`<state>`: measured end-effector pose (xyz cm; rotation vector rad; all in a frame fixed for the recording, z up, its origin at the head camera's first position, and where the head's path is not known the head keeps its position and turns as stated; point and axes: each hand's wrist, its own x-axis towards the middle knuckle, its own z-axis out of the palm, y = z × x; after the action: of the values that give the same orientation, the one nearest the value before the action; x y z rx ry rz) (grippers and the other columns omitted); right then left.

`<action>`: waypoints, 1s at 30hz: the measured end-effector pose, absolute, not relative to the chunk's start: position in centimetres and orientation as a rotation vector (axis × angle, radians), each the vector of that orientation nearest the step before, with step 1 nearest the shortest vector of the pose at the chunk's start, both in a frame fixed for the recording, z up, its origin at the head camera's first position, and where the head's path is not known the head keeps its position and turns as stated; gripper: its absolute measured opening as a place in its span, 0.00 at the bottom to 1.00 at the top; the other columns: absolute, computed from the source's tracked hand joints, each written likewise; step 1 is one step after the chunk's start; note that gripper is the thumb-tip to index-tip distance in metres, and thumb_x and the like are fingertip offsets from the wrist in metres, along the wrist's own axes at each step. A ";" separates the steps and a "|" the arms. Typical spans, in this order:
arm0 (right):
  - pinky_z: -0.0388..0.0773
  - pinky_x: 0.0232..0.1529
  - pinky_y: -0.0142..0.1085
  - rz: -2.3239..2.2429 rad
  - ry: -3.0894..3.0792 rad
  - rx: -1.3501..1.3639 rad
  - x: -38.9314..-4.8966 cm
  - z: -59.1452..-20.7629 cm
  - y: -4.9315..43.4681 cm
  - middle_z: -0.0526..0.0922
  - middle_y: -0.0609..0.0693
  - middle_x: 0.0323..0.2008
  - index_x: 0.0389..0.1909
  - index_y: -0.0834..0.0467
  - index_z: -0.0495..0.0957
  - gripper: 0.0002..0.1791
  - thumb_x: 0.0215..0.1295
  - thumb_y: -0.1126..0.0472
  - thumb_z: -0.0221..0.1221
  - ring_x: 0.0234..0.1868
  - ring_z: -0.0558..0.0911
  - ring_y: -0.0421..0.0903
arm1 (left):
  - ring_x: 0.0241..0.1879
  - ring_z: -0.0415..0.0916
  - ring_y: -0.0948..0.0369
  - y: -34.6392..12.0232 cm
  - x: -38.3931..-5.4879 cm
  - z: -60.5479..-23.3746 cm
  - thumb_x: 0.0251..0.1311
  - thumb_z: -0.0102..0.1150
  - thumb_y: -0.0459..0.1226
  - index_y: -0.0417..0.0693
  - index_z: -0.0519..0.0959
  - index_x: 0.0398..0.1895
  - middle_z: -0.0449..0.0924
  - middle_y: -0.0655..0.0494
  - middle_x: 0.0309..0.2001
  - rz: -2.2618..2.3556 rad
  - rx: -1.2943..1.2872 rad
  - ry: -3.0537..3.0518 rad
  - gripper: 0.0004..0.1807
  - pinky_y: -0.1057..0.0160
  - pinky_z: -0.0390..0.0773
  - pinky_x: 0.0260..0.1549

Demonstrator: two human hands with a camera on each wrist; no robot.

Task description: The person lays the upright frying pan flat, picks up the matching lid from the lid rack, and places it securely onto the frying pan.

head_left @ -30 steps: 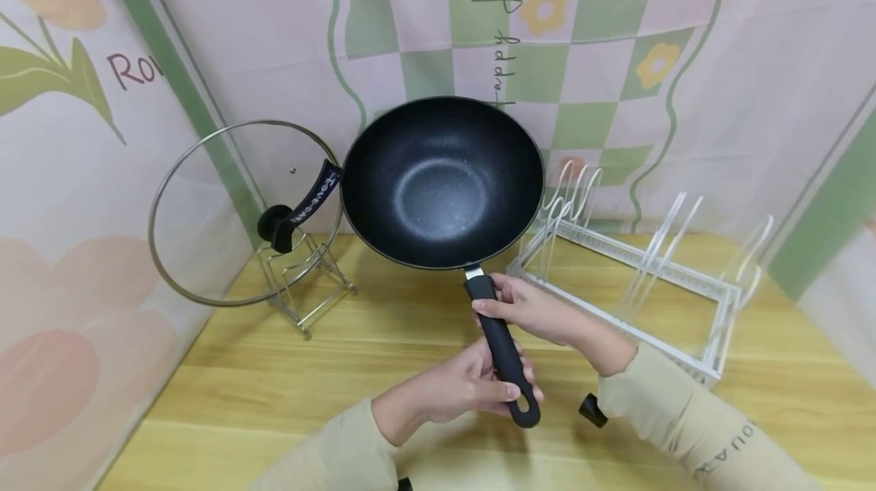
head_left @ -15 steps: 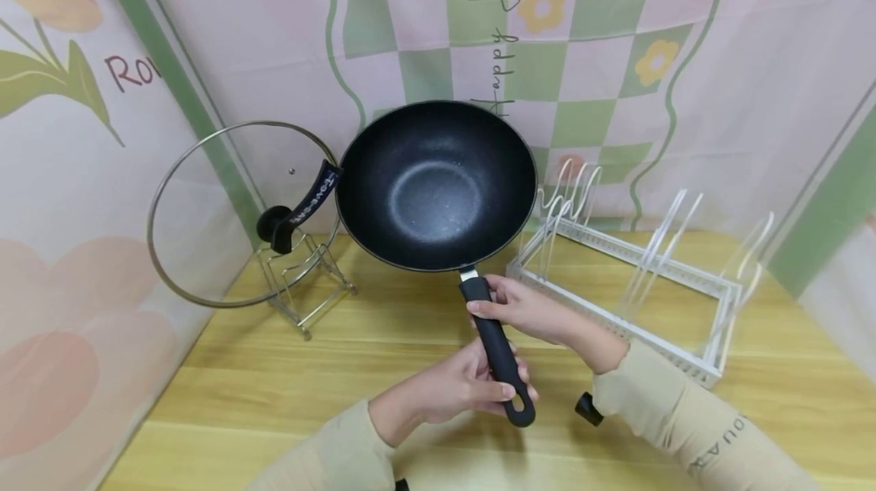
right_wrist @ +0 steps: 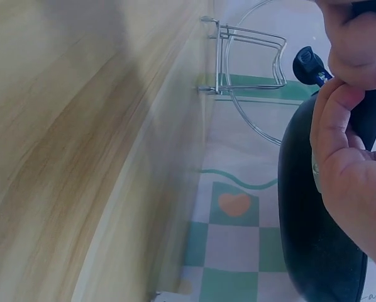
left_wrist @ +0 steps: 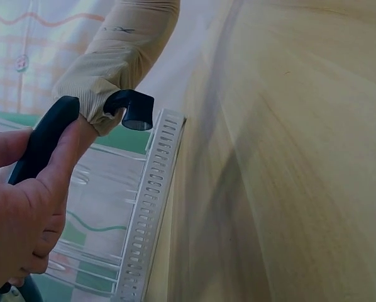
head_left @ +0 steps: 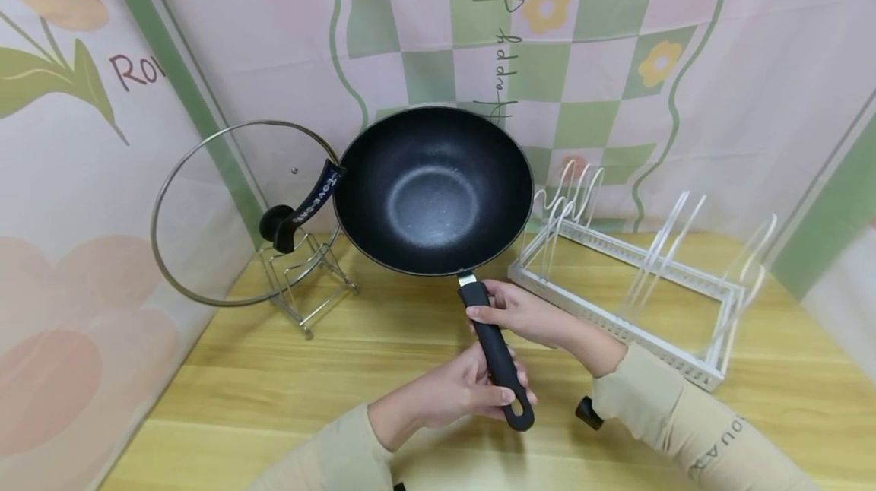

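Note:
A black wok [head_left: 434, 194] is held up over the table, its dark inside facing me and its rim near the back wall. My left hand [head_left: 458, 392] grips the lower end of its black handle [head_left: 503, 362], thumb across the front beside the hanging hole. Higher up, close to the metal collar, my right hand [head_left: 516, 312] pinches the same handle with the thumb in front. The left wrist view shows the handle end [left_wrist: 46, 138] between thumb and fingers. In the right wrist view the wok's outer side [right_wrist: 320, 233] hangs off the table, beyond the right hand [right_wrist: 358, 170].
A glass lid [head_left: 205, 248] with a black knob leans in a small wire stand [head_left: 308, 301] at the left. To the right is a white rack [head_left: 616, 324] with upright wire dividers. A printed cloth wall [head_left: 287, 42] closes off the back of the wooden table [head_left: 274, 384].
The wok has shifted slightly left and lower in the head view, with both hands still on its handle. The lid and the rack stay put.

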<state>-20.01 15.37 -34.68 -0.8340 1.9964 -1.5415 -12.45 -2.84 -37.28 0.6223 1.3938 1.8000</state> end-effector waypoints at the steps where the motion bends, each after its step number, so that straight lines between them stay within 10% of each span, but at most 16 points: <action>1: 0.78 0.43 0.34 -1.541 1.997 -0.837 -20.0 -34.7 15.3 0.82 0.60 0.36 0.50 0.70 0.68 0.14 0.78 0.61 0.54 0.37 0.81 0.44 | 0.63 0.75 0.45 -2.8 -12.4 -37.3 0.72 0.46 0.21 0.41 0.58 0.62 0.75 0.51 0.51 1.799 0.619 1.391 0.20 0.47 0.77 0.59; 30: 0.80 0.42 0.32 -1.576 1.887 -0.801 -19.7 -36.1 15.1 0.81 0.58 0.37 0.49 0.71 0.68 0.14 0.79 0.61 0.54 0.37 0.81 0.43 | 0.62 0.76 0.47 -2.7 -11.1 -37.6 0.72 0.47 0.21 0.39 0.61 0.62 0.76 0.47 0.52 1.853 0.486 1.403 0.19 0.45 0.77 0.59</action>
<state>-19.66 15.09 -36.09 -0.8006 1.8873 -1.5762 -11.14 -2.73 -37.59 0.4860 1.4032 1.8533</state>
